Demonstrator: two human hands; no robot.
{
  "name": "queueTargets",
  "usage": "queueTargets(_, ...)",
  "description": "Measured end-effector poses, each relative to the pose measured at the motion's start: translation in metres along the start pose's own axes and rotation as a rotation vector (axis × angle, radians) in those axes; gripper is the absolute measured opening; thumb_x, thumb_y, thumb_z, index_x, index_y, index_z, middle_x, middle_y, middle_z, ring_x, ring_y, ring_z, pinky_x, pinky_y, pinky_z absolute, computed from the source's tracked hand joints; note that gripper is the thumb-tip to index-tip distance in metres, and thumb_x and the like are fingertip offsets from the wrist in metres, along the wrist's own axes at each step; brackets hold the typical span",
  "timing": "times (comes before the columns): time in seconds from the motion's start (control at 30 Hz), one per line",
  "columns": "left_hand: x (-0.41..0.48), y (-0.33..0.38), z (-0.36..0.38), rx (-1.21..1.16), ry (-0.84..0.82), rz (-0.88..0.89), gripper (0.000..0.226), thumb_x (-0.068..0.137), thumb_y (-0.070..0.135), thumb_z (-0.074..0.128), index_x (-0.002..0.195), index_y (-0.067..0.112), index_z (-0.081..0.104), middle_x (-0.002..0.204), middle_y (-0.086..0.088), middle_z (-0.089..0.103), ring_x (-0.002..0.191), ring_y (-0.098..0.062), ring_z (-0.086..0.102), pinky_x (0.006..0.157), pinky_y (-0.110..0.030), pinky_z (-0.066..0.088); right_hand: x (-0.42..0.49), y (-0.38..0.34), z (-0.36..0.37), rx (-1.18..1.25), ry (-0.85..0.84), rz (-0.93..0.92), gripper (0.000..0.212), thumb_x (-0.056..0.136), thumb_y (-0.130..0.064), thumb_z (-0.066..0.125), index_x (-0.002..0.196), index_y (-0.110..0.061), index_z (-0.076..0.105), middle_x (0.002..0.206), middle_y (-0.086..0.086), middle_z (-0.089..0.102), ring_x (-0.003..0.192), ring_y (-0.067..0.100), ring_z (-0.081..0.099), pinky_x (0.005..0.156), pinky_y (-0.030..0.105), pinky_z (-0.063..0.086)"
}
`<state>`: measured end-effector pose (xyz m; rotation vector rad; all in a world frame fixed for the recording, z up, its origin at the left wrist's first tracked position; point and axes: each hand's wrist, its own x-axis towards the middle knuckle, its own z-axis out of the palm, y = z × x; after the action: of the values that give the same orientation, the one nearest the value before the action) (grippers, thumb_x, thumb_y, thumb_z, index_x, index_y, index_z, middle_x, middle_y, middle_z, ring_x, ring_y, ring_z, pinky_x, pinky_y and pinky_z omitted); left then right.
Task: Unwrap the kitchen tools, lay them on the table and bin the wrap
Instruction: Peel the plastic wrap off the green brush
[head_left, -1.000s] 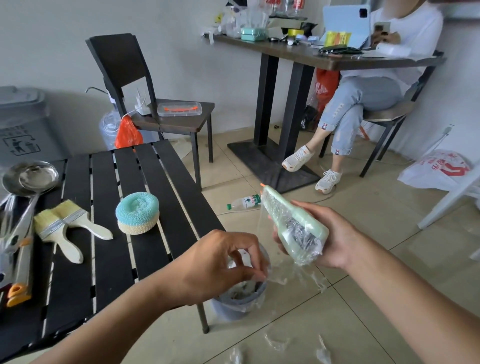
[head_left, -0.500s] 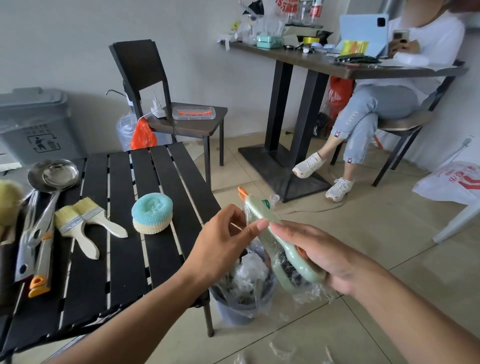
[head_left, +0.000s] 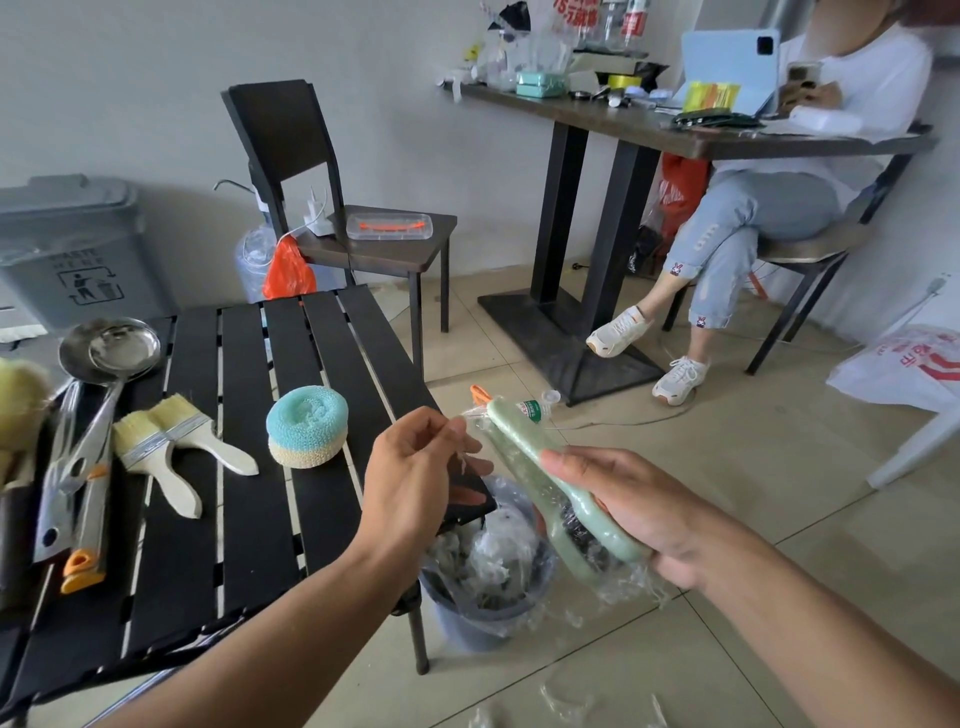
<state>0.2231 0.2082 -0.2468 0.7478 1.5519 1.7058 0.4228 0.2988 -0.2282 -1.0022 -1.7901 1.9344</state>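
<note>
The green brush (head_left: 522, 449), partly covered in clear film (head_left: 475, 415), is held in the air over the small bin (head_left: 467, 618), just right of the near table corner, its orange tip pointing far and left.

At the far left stands a grey waste bin (head_left: 67, 249) with a faint "WASTE HERE" and a litter pictogram on its front. On the black slatted table (head_left: 249, 545) lie two steel ladles (head_left: 124, 345), an orange-tipped metal tool (head_left: 91, 509), two pale pastry brushes (head_left: 171, 447) side by side, and a teal-and-cream scouring pad (head_left: 306, 434).

The left hand (head_left: 410, 478) pinches a strip of film between thumb and fingertips, drawn off the brush's handle. Below, the small bin holds crumpled film in its liner. The right hand (head_left: 639, 514) grips the brush's head end, where loose film hangs down.

A bottle (head_left: 535, 408) with a green label, too small to read, lies on the floor behind the brush.

Farther off are a dark chair (head_left: 291, 135) bearing a clear box (head_left: 389, 226), a cluttered far table (head_left: 649, 130) and a seated person (head_left: 779, 208). At the right edge lies a white bag (head_left: 904, 364) printed with red characters. Film scraps (head_left: 561, 701) lie on the near floor.
</note>
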Motion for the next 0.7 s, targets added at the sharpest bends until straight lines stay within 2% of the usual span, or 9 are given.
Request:
queueTargets(0.07,0.002,-0.004,0.000,0.029,0.009,0.007,0.022,0.107,0.017,0.064,0.090,0.003,0.066,0.086,-0.012,0.077,0.079,-0.026,0.081,0.057,-0.034,0.063,0.000,0.000,0.001,0.000,0.001,0.008,0.048,0.087,-0.058,0.073,0.116,-0.021,0.081,0.104,0.019,0.080,0.077,0.018,0.072,0.061,0.023,0.055)
queueTargets(0.13,0.004,-0.007,-0.003,0.216,-0.023,0.131,0.010,0.106,0.012,0.062,0.097,0.013,0.064,0.088,-0.005,0.076,0.076,-0.018,0.079,0.061,-0.031,0.064,0.000,-0.001,-0.001,-0.021,0.001,0.019,0.048,0.088,-0.059,0.073,0.116,-0.021,0.080,0.097,0.014,0.080,0.072,0.017,0.072,0.061,0.024,0.052)
queueTargets(0.23,0.004,-0.007,-0.007,0.540,-0.050,0.357,0.020,0.103,0.011,0.062,0.102,0.031,0.064,0.084,0.011,0.072,0.074,-0.010,0.072,0.066,-0.024,0.060,-0.003,-0.001,-0.003,-0.032,-0.012,0.022,0.046,0.090,-0.058,0.071,0.118,-0.023,0.080,0.095,0.012,0.079,0.067,0.014,0.068,0.055,0.022,0.046)
queueTargets(0.33,0.005,-0.001,-0.008,0.683,-0.009,0.416,0.019,0.097,0.012,0.065,0.096,0.030,0.073,0.078,0.014,0.071,0.074,-0.005,0.070,0.065,-0.022,0.058,-0.005,0.000,-0.004,-0.016,-0.043,0.022,0.045,0.094,-0.057,0.067,0.118,-0.022,0.080,0.100,0.018,0.080,0.071,0.014,0.068,0.058,0.022,0.049)
queueTargets(0.4,0.006,0.004,-0.009,0.611,0.000,0.321,0.018,0.094,0.012,0.067,0.090,0.027,0.074,0.072,0.010,0.073,0.067,-0.008,0.073,0.062,-0.027,0.062,-0.006,0.000,-0.005,0.017,-0.059,0.019,0.045,0.096,-0.057,0.067,0.115,-0.018,0.081,0.091,0.013,0.079,0.068,0.010,0.068,0.057,0.018,0.050)
queueTargets(0.43,0.007,0.005,-0.011,0.539,-0.005,0.253,0.017,0.094,0.009,0.066,0.089,0.024,0.074,0.071,0.007,0.075,0.064,-0.011,0.074,0.061,-0.030,0.064,-0.007,0.001,-0.005,0.031,-0.067,0.018,0.047,0.097,-0.058,0.068,0.114,-0.016,0.081,0.091,0.013,0.079,0.071,0.012,0.070,0.062,0.020,0.053)
queueTargets(0.53,0.012,0.007,-0.014,0.329,-0.014,0.039,0.015,0.096,0.000,0.065,0.090,0.009,0.076,0.070,-0.006,0.077,0.067,-0.022,0.078,0.060,-0.031,0.065,-0.009,0.001,-0.006,0.079,-0.080,0.025,0.057,0.089,-0.066,0.070,0.111,-0.015,0.082,0.108,0.027,0.077,0.092,0.031,0.072,0.087,0.038,0.056)
queueTargets(0.63,0.014,0.006,-0.015,0.078,-0.053,-0.102,0.012,0.098,-0.003,0.064,0.095,0.000,0.075,0.077,-0.017,0.078,0.069,-0.024,0.076,0.062,-0.029,0.063,-0.009,-0.004,-0.010,0.079,-0.072,0.015,0.064,0.079,-0.070,0.077,0.108,-0.012,0.081,0.107,0.028,0.077,0.093,0.035,0.072,0.092,0.049,0.049)
queueTargets(0.7,0.015,0.006,-0.016,-0.075,-0.089,-0.148,0.010,0.099,-0.004,0.062,0.099,-0.003,0.072,0.083,-0.020,0.078,0.071,-0.024,0.076,0.064,-0.028,0.062,-0.009,-0.004,-0.014,0.109,-0.088,0.014,0.070,0.072,-0.070,0.086,0.111,-0.012,0.080,0.108,0.028,0.076,0.095,0.035,0.073,0.092,0.047,0.052)
